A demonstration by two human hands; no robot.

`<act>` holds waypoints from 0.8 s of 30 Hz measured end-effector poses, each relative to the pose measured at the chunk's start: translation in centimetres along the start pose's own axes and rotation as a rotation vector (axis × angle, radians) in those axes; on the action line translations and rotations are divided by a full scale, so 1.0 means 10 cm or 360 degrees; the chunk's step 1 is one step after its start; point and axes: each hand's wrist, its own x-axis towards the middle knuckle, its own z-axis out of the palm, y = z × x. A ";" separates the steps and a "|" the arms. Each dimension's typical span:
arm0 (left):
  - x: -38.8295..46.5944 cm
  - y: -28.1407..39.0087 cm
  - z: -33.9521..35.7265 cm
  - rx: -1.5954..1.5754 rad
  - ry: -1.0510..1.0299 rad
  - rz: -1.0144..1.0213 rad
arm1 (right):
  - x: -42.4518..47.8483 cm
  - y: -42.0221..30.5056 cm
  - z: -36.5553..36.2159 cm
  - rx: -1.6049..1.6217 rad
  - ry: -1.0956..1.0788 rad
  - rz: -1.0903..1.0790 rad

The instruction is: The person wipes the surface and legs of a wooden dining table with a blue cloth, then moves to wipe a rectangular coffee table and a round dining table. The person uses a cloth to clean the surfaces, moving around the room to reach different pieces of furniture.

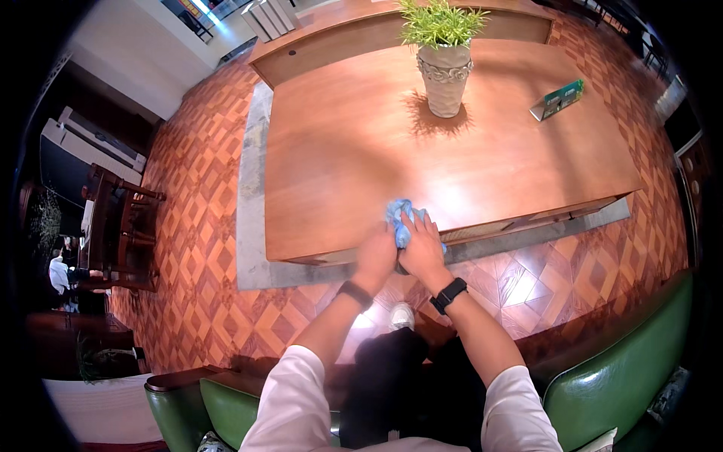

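Note:
A crumpled light-blue cloth [400, 214] is bunched at the near edge of a low wooden coffee table [339, 164]. My right hand [422, 246] grips it from above, fingers spread over the folds. Close against its left side, my left hand [377, 251] is curled on the same cloth and slightly blurred by motion. Part of the cloth is hidden under my fingers. Each wrist carries a dark band.
A potted green plant in a pale vase [445, 79] stands on the table's far half. To its right is a folded sign card [558, 100]. A green leather sofa [621, 361] is behind me, a dark wooden chair [121, 231] off left. Patterned floor [197, 209] surrounds a grey rug [251, 226].

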 end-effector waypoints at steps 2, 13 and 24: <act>0.06 0.02 -0.06 0.0179 -0.0128 0.0017 | 0.00 0.00 -0.01 0.0003 -0.0053 0.0025; 0.05 0.01 0.22 0.0906 0.0078 0.0317 | 0.03 0.07 0.03 -0.0275 -0.0276 0.0037; 0.27 -0.06 0.27 0.0302 -0.0040 0.0157 | 0.17 0.16 0.03 -0.0412 -0.0361 -0.0023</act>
